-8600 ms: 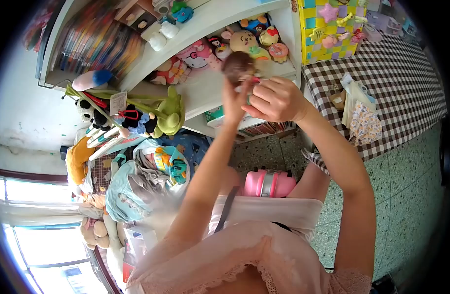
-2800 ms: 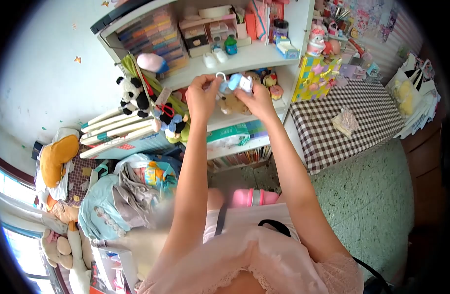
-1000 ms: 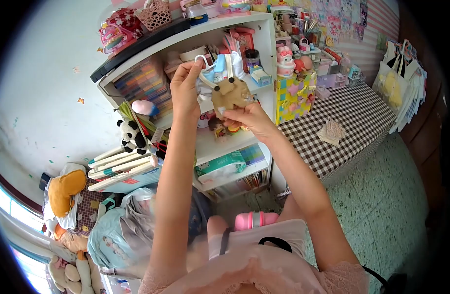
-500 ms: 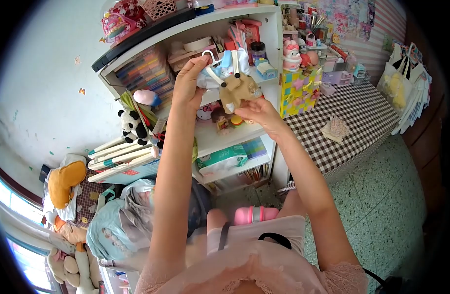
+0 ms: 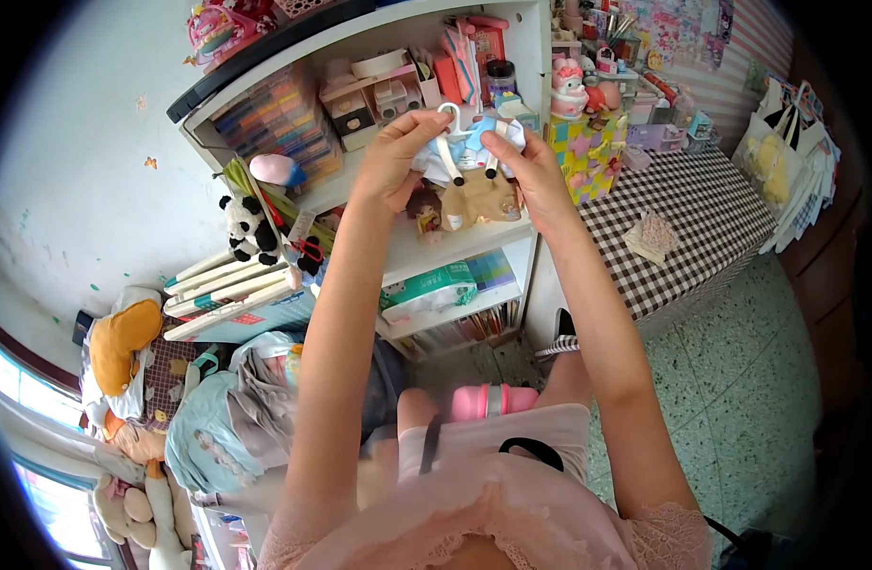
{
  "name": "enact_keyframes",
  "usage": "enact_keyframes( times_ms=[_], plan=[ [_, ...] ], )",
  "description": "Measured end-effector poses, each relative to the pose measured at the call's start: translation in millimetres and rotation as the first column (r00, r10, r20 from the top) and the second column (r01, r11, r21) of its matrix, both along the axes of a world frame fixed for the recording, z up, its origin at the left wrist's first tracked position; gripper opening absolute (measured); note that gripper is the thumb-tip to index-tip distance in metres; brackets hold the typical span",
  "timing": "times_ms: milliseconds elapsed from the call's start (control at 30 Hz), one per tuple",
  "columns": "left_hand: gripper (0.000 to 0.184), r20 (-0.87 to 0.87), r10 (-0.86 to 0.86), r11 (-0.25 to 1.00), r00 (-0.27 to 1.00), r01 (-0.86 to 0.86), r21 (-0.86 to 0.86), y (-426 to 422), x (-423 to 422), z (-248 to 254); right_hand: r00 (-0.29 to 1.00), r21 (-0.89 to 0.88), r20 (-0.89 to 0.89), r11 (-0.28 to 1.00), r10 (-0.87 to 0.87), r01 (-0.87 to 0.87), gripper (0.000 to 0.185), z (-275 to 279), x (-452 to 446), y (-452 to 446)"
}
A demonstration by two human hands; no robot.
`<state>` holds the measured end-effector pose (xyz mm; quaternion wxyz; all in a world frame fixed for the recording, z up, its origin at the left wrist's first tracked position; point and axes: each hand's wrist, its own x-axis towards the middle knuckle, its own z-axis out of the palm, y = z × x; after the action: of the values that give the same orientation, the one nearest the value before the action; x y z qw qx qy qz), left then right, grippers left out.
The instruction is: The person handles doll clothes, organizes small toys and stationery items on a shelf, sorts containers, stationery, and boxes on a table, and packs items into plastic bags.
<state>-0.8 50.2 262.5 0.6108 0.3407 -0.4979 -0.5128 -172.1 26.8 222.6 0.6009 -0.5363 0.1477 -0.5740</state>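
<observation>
A small doll outfit (image 5: 481, 195), with tan shorts, white straps and a blue and white top, hangs in front of the shelf between my hands. My left hand (image 5: 398, 157) pinches the white hanger (image 5: 448, 116) at its hook, on the outfit's left side. My right hand (image 5: 531, 176) holds the top near the right strap, thumb on the blue part. Behind the outfit, a small brown-haired doll (image 5: 424, 211) stands on the shelf, partly covered by my left hand and the clothes.
The white shelf (image 5: 412, 249) holds boxes and toys. To the right, a checkered cloth (image 5: 683, 237) covers a low surface with a folded floral cloth (image 5: 650, 236). A panda plush (image 5: 249, 228) hangs at left. A pink bottle (image 5: 494, 402) lies at my lap.
My right hand has moved from the bottom of the tan shorts up to the top by the strap. My left hand and the hanger have shifted right.
</observation>
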Motion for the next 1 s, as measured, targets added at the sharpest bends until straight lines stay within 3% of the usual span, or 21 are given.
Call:
enact_keyframes(
  times_ms=[100, 167, 200, 233, 267, 300, 333, 367, 433, 500, 567, 633, 700, 767, 867, 933, 1000],
  plan=[
    [0.016, 0.013, -0.036, 0.999, 0.999, 0.036, 0.01, 3, 0, -2, 0.998, -0.041, 0.035, 0.997, -0.059, 0.06, 0.028, -1, 1, 1],
    [0.019, 0.019, 0.088, 0.994, 0.996, -0.089, 0.055, 11, -3, 1, 0.993, -0.039, 0.032, 0.993, -0.111, 0.112, 0.026, -5, 2, -1],
    [0.022, 0.164, 0.299, 0.95, 0.94, -0.277, -0.144, 15, -6, -3, 0.986, -0.038, 0.03, 0.985, -0.166, 0.167, 0.023, -7, 2, -3],
    [0.022, 0.162, 0.299, 0.95, 0.94, -0.277, -0.145, 19, -9, -6, 0.986, -0.039, 0.03, 0.985, -0.166, 0.167, 0.023, -8, 3, -4],
    [0.024, 0.327, 0.618, 0.772, 0.715, -0.474, -0.423, 24, -12, -10, 0.978, -0.048, 0.039, 0.977, -0.205, 0.207, 0.021, -10, 4, -4],
    [0.027, 0.352, 0.861, 0.503, 0.366, -0.515, -0.694, 30, -16, -13, 0.969, -0.057, 0.048, 0.968, -0.241, 0.244, 0.019, -10, 5, -2],
    [0.03, 0.298, 0.932, 0.361, 0.206, -0.449, -0.818, 37, -22, -15, 0.971, -0.056, 0.045, 0.97, -0.236, 0.238, 0.019, -10, 7, 0],
    [0.03, 0.301, 0.932, 0.361, 0.2, -0.454, -0.814, 38, -26, -17, 0.97, -0.065, 0.043, 0.968, -0.239, 0.242, 0.017, -10, 8, 4],
    [0.029, 0.358, 0.931, 0.354, 0.069, -0.409, -0.841, 41, -31, -21, 0.972, -0.073, 0.032, 0.97, -0.232, 0.234, 0.016, -10, 11, 11],
    [0.025, 0.385, 0.917, 0.39, 0.106, -0.445, -0.806, 42, -27, -22, 0.975, -0.144, 0.017, 0.964, -0.223, 0.223, 0.017, -10, 12, 17],
    [0.023, 0.439, 0.85, 0.527, 0.292, -0.445, -0.724, 42, -16, -21, 0.975, -0.167, 0.014, 0.961, -0.221, 0.221, 0.018, -11, 10, 18],
    [0.018, 0.404, 0.85, 0.522, 0.339, -0.434, -0.734, 37, -8, -25, 0.975, -0.188, 0.011, 0.958, -0.22, 0.218, 0.018, -13, 8, 19],
    [0.016, 0.294, 0.625, 0.768, 0.723, -0.504, -0.395, 36, -4, -27, 0.978, -0.277, -0.015, 0.941, -0.206, 0.194, 0.019, -15, 7, 21],
    [0.015, 0.308, 0.681, 0.718, 0.665, -0.524, -0.458, 37, -4, -29, 0.978, -0.301, -0.056, 0.937, -0.201, 0.175, 0.019, -17, 5, 24],
    [0.013, 0.31, 0.653, 0.754, 0.691, -0.553, -0.356, 46, -7, -28, 0.977, -0.328, -0.096, 0.932, -0.192, 0.152, 0.02, -20, 3, 30],
    [0.009, 0.135, 0.541, 0.833, 0.83, -0.506, -0.223, 48, -6, -32, 0.977, -0.328, -0.1, 0.934, -0.186, 0.144, 0.02, -24, 4, 33],
    [0.009, 0.089, 0.458, 0.885, 0.885, -0.443, -0.144, 52, -4, -34, 0.976, -0.357, -0.049, 0.916, -0.213, 0.182, 0.021, -29, 4, 34]
  ],
)
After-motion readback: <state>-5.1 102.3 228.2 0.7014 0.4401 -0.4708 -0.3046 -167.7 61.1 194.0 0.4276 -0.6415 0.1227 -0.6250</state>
